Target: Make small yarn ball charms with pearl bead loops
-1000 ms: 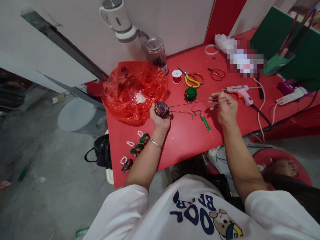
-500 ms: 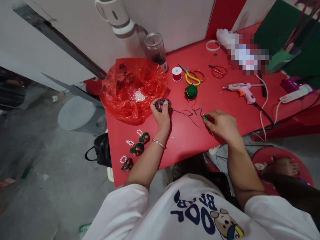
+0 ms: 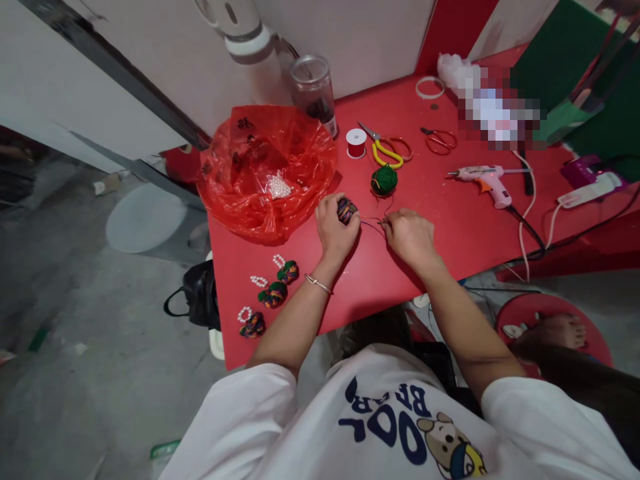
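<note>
My left hand [image 3: 336, 230] is wrapped round a ball of dark multicoloured yarn [image 3: 346, 210] above the red table. From the ball, a thin strand runs across to my right hand [image 3: 413, 237], whose fingers are pinched together on it. The slim green-handled tool seen earlier in that hand is hidden now by the fingers. Just beyond my hands sits a green yarn ball [image 3: 384, 180] with loose strands trailing toward me. Three small green and multicoloured knitted pieces with white bead loops, one of them a knitted piece [image 3: 273, 295], lie left of my left forearm.
A red plastic bag [image 3: 240, 213] with a packet of white beads [image 3: 277, 185] fills the table's left back. Behind are a ribbon spool [image 3: 356, 143], yellow-handled scissors [image 3: 387, 159], red-handled snips [image 3: 441, 140] and a clear jar [image 3: 315, 90]. A pink glue gun [image 3: 487, 180] with cord lies right.
My right hand has moved left and slightly away from me, closer to my left hand. My left hand has shifted a little right with the multicoloured yarn ball, and the strand between them is shorter.
</note>
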A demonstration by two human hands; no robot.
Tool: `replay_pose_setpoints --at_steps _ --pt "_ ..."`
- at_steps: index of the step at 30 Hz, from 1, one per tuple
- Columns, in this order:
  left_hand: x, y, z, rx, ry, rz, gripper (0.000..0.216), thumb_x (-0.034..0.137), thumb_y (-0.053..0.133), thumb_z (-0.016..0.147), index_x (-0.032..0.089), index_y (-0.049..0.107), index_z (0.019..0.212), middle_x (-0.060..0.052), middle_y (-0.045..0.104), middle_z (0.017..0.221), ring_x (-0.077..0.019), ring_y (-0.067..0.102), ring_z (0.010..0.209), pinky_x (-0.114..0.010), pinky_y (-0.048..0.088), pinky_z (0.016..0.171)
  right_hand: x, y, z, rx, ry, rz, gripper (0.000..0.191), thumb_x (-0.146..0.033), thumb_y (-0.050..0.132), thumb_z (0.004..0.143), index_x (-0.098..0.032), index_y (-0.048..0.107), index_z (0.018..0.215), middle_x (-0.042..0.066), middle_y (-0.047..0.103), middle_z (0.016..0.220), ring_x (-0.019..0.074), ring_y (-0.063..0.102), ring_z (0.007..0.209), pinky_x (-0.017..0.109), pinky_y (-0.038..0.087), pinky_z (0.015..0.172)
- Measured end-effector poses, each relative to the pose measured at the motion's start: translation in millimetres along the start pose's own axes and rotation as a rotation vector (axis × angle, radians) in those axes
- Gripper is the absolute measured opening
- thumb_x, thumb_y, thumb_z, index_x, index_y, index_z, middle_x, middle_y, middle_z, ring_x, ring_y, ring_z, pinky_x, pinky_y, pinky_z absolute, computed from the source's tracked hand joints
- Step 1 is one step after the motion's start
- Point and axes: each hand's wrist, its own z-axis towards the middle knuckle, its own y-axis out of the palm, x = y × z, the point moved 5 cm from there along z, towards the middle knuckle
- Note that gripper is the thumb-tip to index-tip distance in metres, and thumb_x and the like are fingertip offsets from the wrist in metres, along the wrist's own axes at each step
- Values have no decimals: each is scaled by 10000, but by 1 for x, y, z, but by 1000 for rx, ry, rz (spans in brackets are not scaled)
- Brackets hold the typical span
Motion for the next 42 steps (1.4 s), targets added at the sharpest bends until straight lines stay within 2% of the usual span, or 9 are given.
replay_pose_setpoints --at_steps 4,8,13,16,18,23,33,39,42 --pt "1 -2 -1 -31 27 98 467 219 736 801 216 633 1256 -129 639 1336 -301 565 1300 -484 430 1178 -2 4 3 -22 -22 4 391 -282 390 1055 -122 745 1093 206 745 1109 316 702 973 360 442 718" --pt "0 -2 -1 -34 22 111 488 225 722 800 218 627 1279 -140 617 1365 -313 547 1344 -505 426 1190 12 -5 0 -65 -52 130 354 -331 404 1048 -165 715 1070 177 737 1157 290 683 972 356 437 745" --pt "0 0 -2 -37 21 114 516 224 711 793 225 617 1300 -151 578 1428 -319 531 1382 -520 425 1200 48 -52 -26 136 -71 445 188 -296 517 965 -200 678 975 108 716 1031 239 651 948 360 463 827" --pt "-1 0 -2 -21 7 132 560 228 717 784 235 599 1331 -160 526 1503 -334 493 1434 -543 410 1217 76 -75 -57 189 -63 565 184 -355 562 946 -212 677 929 84 701 949 214 641 865 346 462 748" --pt "-1 -1 -2 -15 11 145 591 225 723 773 237 586 1348 -163 493 1544 -340 467 1464 -548 389 1236 104 -83 -83 233 31 549 192 -389 595 927 -229 699 946 85 715 956 223 656 862 354 468 720" --pt "-1 2 -2 -48 34 153 605 230 735 756 235 577 1339 -163 490 1549 -342 463 1474 -551 373 1254 168 -69 -129 303 349 511 192 -389 636 853 -248 722 949 82 732 858 254 671 787 404 480 701" --pt "-6 4 -3 -80 47 140 624 217 722 759 227 559 1361 -160 441 1577 -337 408 1523 -529 298 1301 163 -53 -95 309 356 769 221 -383 647 850 -187 715 924 8 598 730 130 472 634 300 392 604" --pt "-4 4 -2 -119 10 139 647 224 720 759 208 540 1380 -163 419 1593 -317 379 1544 -492 251 1326 194 -53 -121 409 467 698 163 -313 671 859 -190 753 927 1 634 734 122 498 626 307 413 651" --pt "0 1 0 -117 -7 132 648 246 726 760 214 535 1378 -164 410 1613 -315 363 1554 -507 236 1335 223 -48 -144 331 626 510 132 -229 669 879 -188 786 926 35 684 733 143 545 644 332 410 679"
